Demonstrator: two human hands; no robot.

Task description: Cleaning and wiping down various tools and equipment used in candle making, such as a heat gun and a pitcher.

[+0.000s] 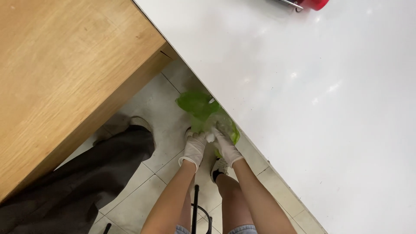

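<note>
Both my hands wear white gloves and reach down between two tables toward the floor. My left hand (194, 147) and my right hand (225, 146) meet on a translucent green plastic bag (200, 106), gripping its gathered upper part. The bag hangs or rests low by the edge of the white table (303, 108), and part of it is hidden under that edge. My bare legs and a sneaker (219, 167) show below my hands.
A wooden table (65, 73) fills the left. Another person's dark trouser leg (86, 182) and light shoe (141, 123) stand on the tiled floor (160, 104). A red object (314, 4) sits at the white table's far edge. A black stool frame (196, 208) is between my legs.
</note>
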